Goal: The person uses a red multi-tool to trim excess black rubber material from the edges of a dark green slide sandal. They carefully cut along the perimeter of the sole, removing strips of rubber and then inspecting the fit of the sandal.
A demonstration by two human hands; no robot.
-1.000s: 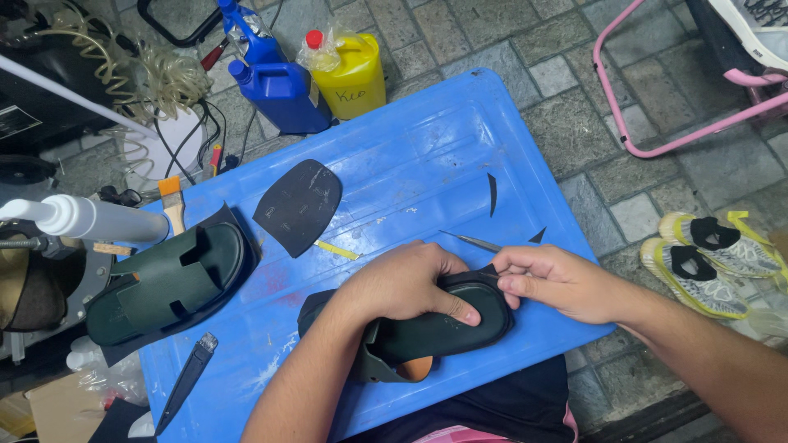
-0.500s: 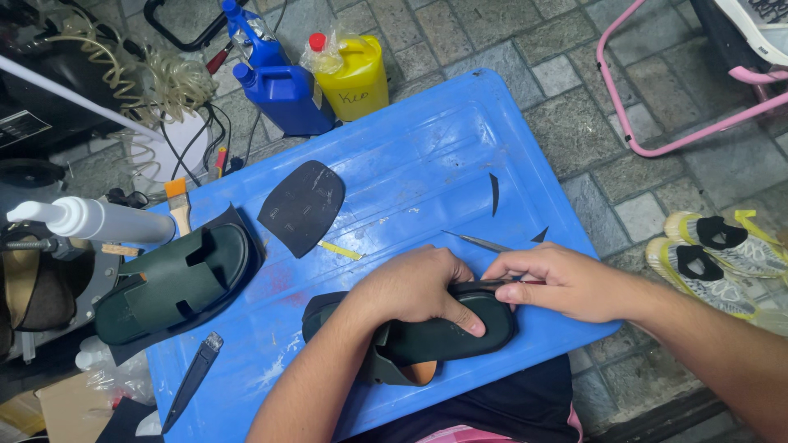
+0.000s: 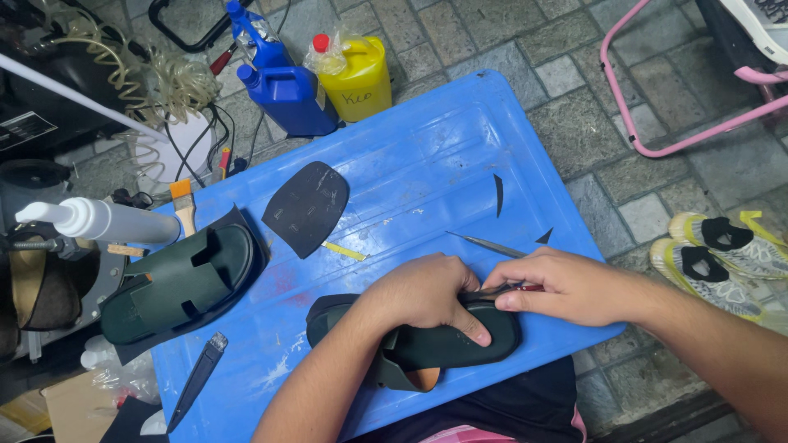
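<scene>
My left hand presses down on a dark green sandal lying sole-up at the near edge of a blue plastic board. My right hand pinches a thin metal tool against the sandal's toe end; its blade points up and left. A second dark green sandal rests on black sole material at the board's left. A cut black rubber sole piece lies in the middle-left of the board.
A blue jug and a yellow jug stand beyond the board. A white squeeze bottle, a brush and a knife lie left. Pink chair legs and sneakers are right.
The view has shifted slightly; both hands stay on the sandal, with my right hand nudging the tool along the toe edge.
</scene>
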